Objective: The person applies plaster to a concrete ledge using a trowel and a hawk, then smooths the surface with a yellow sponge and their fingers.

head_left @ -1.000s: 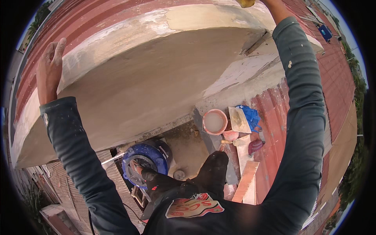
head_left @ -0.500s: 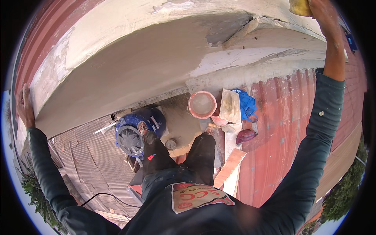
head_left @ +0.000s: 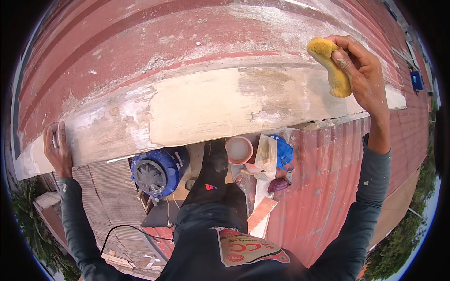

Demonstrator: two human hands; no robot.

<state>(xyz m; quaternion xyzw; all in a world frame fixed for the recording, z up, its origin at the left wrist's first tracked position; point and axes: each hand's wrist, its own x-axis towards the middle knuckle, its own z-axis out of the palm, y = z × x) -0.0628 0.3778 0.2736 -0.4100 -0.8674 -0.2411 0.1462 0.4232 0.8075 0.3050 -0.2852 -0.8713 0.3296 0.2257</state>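
Note:
A plastered ledge, part cream and part grey, runs across the scene in front of me. At its left end my left hand rests against the surface, fingers extended upward and holding no object. My right hand grips a yellow sponge between thumb and fingers over the ledge's right part. The sponge is bent and hangs downward; whether it touches the plaster is unclear.
Red corrugated roofing rises beyond the ledge, and more roofing lies below right. Beneath stand a blue drum, a pinkish bucket of grey liquid, a wooden board and a blue bag.
My view has risen, bringing the ledge's face and the roof beyond into sight. One leg has lifted toward the ledge. The sponge in my right hand now shows fully.

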